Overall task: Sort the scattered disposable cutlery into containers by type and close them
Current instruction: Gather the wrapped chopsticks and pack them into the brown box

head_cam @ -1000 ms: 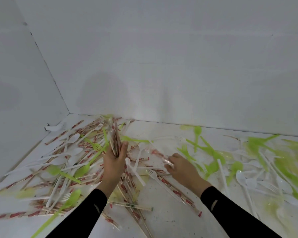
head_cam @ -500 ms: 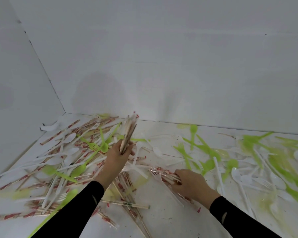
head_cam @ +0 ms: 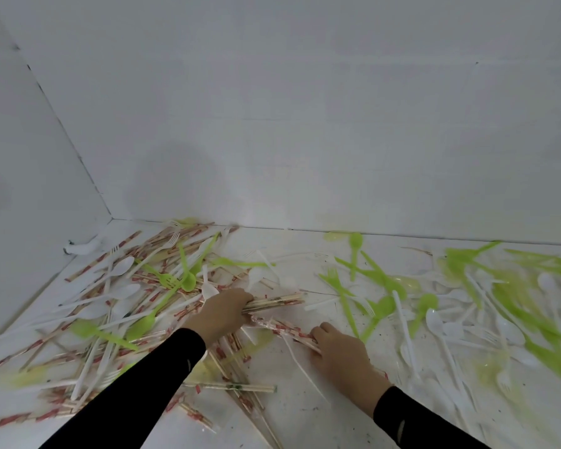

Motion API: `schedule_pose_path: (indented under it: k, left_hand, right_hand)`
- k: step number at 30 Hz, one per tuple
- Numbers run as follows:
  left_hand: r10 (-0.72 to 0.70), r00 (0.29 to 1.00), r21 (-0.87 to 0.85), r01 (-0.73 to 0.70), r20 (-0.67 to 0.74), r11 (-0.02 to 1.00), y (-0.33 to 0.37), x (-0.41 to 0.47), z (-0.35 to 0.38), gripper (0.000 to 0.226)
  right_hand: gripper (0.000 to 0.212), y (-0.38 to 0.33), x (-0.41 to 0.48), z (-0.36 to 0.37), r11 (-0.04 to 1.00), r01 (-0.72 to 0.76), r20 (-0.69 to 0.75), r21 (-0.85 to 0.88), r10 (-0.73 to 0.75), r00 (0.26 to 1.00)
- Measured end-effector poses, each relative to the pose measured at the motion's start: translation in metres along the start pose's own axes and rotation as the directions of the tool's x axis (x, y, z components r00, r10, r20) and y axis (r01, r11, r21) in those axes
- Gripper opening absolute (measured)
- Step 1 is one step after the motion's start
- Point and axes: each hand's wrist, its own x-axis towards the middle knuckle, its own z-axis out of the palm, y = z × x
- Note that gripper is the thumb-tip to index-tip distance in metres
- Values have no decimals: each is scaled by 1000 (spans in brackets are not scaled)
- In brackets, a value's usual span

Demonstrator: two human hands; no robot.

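Note:
My left hand (head_cam: 221, 314) grips a bundle of wrapped chopsticks (head_cam: 277, 301) that lies almost level and points right, low over the white surface. Just below it my right hand (head_cam: 342, 353) holds the near end of another red-and-white wrapped chopstick pack (head_cam: 284, 328), whose far end reaches up toward my left hand. Green plastic forks and spoons (head_cam: 378, 280) and white spoons (head_cam: 434, 322) lie scattered to the right. More wrapped chopsticks (head_cam: 88, 268), white spoons and green cutlery are heaped on the left. No container is in view.
White walls (head_cam: 272, 124) close the surface at the back and on the left, meeting in a corner (head_cam: 110, 218). A small white object (head_cam: 85, 247) lies against the left wall. A loose chopstick pair (head_cam: 230, 387) lies near my left forearm.
My left hand has swung its chopstick bundle from upright down to nearly level and moved right. My right hand has slid toward me with a wrapped pack, and the two hands are now closer.

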Motion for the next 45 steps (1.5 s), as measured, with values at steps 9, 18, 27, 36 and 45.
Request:
schedule_pose_path:
  k: [9, 18, 27, 36, 45]
  left_hand:
    - [-26, 995, 19, 28, -92, 999, -15, -20, -8, 8]
    - [-215, 939, -677, -24, -267, 735, -5, -33, -53, 10]
    - [-390, 808, -890, -338, -442, 306, 1, -49, -72, 27]
    - [-587, 688, -899, -253, -427, 358, -34, -60, -70, 31]
    - [-413, 837, -826, -78, -358, 558, -35, -57, -44, 8]
  right_hand:
    - [23, 5, 10, -4, 995, 55, 53, -88, -50, 997]
    - [19, 32, 15, -38, 992, -30, 66, -119, 38, 997]
    - [30, 42, 41, -64, 988, -32, 39, 154, 26, 999]
    - [21, -25, 92, -69, 755, -98, 69, 648, 69, 995]
    - [25, -57, 124, -15, 905, -204, 301, 372, 91, 949]
